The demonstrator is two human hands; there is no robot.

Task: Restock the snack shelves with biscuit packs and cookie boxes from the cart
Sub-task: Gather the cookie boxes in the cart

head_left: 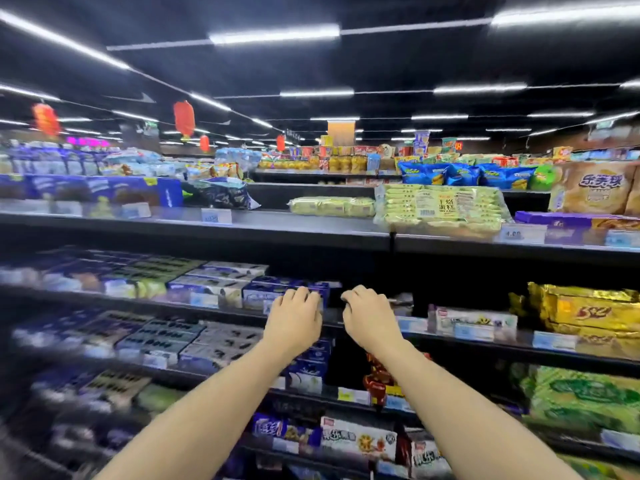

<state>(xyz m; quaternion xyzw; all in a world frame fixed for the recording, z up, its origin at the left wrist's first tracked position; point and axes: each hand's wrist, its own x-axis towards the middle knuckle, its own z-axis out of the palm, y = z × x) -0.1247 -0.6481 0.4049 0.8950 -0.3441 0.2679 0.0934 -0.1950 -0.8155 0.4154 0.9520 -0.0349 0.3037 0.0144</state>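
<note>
Both forearms reach toward the second shelf [221,308]; I see my left hand [294,318] curled on a blue cookie box [273,294], right hand [369,315] curled, empty.

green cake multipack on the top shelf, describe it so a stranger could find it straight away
Start at the top shelf, right of centre. The green cake multipack sits at the front edge, above a price tag. Unlike the flatter green pack to its left, it is a taller stack with a white barcode label.
</note>
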